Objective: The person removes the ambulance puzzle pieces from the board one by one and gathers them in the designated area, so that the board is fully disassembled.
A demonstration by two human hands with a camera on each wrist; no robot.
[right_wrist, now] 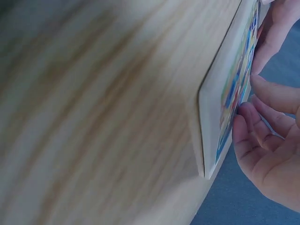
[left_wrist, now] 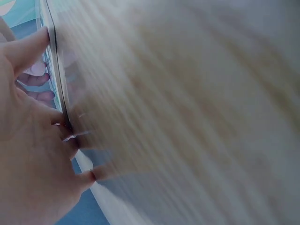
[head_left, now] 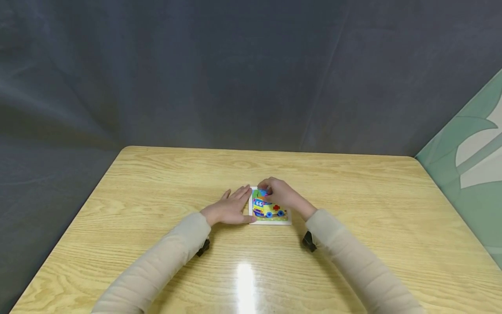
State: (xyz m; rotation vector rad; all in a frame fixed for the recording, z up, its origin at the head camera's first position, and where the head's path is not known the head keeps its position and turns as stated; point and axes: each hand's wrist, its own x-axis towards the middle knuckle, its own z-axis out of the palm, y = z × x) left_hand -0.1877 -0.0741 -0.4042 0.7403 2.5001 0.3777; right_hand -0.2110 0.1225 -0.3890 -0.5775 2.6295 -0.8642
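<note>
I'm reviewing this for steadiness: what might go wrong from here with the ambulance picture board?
The ambulance picture board could slide: the left hand is at its left edge, but nothing visible braces its right edge, and the wooden table looks glossy.

The right hand hides part of the upper picture from the head view, so a slip there might go unnoticed.

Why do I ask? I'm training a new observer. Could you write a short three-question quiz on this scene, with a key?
1. In the head view, which edge of the picture board is the left hand at?
A) Right
B) Left
C) Bottom

2. True or false: in the head view, the right hand is over the upper part of the picture board.

3. Fill in: the yellow vehicle in the picture bears a ____ cross.

Key: 1. B; 2. true; 3. red.
</note>
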